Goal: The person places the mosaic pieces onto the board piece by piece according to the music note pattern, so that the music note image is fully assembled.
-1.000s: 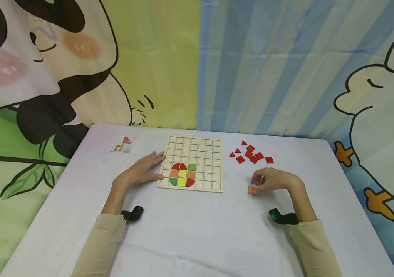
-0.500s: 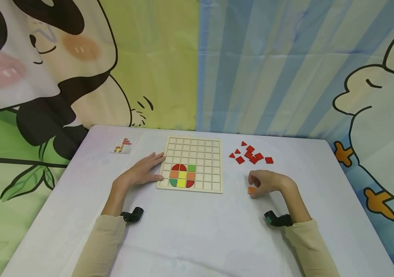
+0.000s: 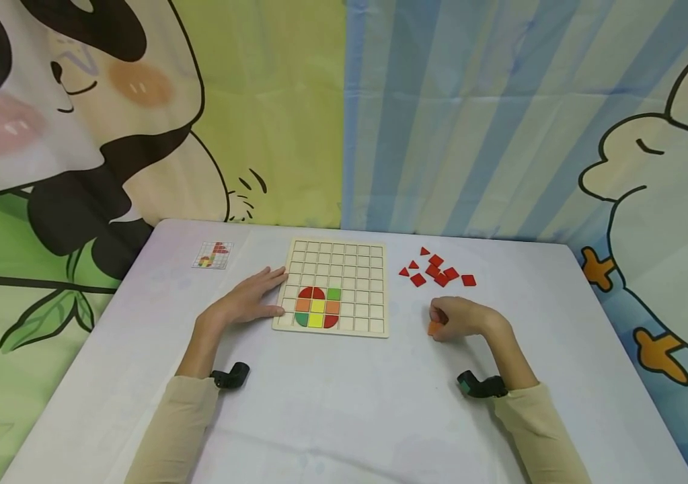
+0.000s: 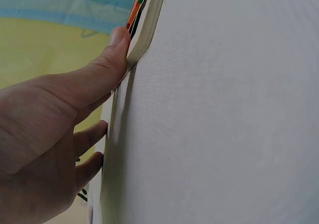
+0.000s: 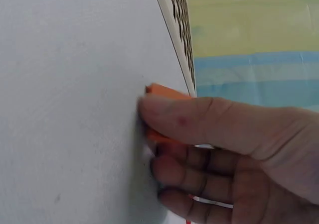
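Note:
A wooden grid board [image 3: 352,275] lies on the white table, with red, green, orange and yellow tiles [image 3: 317,306] set in its lower left cells. My left hand [image 3: 248,298] rests along the board's left edge, fingers spread; in the left wrist view the thumb [image 4: 117,40] touches the rim. Right of the board, my right hand [image 3: 460,317] pinches an orange square tile [image 5: 169,92] between thumb and fingers, low over the table. The thumb covers the tile's middle in the right wrist view.
Several red square and triangular tiles [image 3: 432,270] lie loose beyond my right hand. A small card with a coloured grid pattern [image 3: 213,255] lies at the back left. A printed cloth backdrop [image 3: 440,121] stands behind the table's far edge.
My right hand has moved a little left, its fingers closing on the orange tile, which has shifted slightly left and now tilts. My left hand and the board stay in place.

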Demonstrator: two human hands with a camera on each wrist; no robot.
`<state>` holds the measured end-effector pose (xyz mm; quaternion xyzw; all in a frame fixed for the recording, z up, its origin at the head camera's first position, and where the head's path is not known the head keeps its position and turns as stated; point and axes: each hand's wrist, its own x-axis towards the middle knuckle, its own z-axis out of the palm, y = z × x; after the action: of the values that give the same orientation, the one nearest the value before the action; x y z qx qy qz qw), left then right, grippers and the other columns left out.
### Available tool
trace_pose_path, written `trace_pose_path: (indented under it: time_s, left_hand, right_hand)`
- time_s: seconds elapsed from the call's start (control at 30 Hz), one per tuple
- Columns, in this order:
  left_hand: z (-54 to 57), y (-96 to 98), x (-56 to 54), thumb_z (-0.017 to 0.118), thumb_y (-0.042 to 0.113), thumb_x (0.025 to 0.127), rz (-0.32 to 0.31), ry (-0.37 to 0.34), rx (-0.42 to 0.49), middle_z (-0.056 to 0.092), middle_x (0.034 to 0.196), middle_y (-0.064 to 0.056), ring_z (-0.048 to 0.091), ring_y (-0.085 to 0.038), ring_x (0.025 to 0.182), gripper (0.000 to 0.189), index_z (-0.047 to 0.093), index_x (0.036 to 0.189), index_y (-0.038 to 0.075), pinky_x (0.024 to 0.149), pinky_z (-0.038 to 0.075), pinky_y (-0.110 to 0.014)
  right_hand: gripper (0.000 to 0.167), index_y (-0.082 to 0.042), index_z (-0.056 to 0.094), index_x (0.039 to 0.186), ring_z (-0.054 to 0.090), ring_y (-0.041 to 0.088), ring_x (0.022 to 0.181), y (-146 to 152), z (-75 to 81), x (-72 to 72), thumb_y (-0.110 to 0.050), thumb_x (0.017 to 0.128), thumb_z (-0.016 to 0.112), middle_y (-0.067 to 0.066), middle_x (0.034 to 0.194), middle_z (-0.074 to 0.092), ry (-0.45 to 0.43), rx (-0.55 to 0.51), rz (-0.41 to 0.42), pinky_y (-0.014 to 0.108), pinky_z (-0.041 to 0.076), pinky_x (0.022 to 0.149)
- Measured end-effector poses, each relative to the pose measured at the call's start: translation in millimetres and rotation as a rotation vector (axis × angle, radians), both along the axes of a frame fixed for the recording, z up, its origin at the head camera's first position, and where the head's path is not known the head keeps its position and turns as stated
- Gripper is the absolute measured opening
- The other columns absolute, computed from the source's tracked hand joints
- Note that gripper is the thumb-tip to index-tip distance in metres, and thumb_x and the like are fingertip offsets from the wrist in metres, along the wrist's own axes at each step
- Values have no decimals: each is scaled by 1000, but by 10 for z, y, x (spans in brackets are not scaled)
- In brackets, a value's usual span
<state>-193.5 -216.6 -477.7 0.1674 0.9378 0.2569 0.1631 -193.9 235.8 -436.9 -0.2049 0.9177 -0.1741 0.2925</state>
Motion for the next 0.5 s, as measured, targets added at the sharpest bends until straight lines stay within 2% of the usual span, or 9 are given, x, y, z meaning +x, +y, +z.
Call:
trace_pose_path:
  time_s: [0.1,0.27,0.33,0.4,0.5]
  left_hand:
    - [6,-2,6,70,48,85,2,-3,-5,18,164,-2,7,-35,152,87,27,155,19,118,16,-64]
    - [9,-25,7,70,47,85,9,-12,-6,17,164,-1,7,-34,153,86,26,155,20,118,16,-64]
    - [0,-31,1,69,48,85,5,-4,-2,17,164,-1,8,-34,153,86,26,155,19,117,16,-64]
    - [-5,-24,1,69,48,85,3,6,0,18,164,-1,8,-34,153,86,27,154,19,118,16,-64]
    - [-19,-5,-4,69,48,85,-3,10,7,19,164,-2,8,-34,152,86,28,154,18,118,16,-63]
  right_hand:
    - [17,-13,57,84,50,14,73,-39,30,-29,-14,84,73,-1,75,53,32,-79,17,25,42,63]
    - [10,-14,64,95,60,14,80,-205,194,-126,-16,88,71,-1,87,67,190,-297,41,27,53,74]
    - [15,-10,67,104,63,14,82,-314,277,-179,-13,90,68,2,94,70,280,-416,63,25,54,76]
    - [23,-7,67,115,62,15,74,-445,364,-228,-10,93,64,6,98,70,352,-515,89,23,53,69]
    - [34,-1,61,129,59,19,74,-678,475,-291,-6,95,59,12,99,68,413,-611,100,20,50,66]
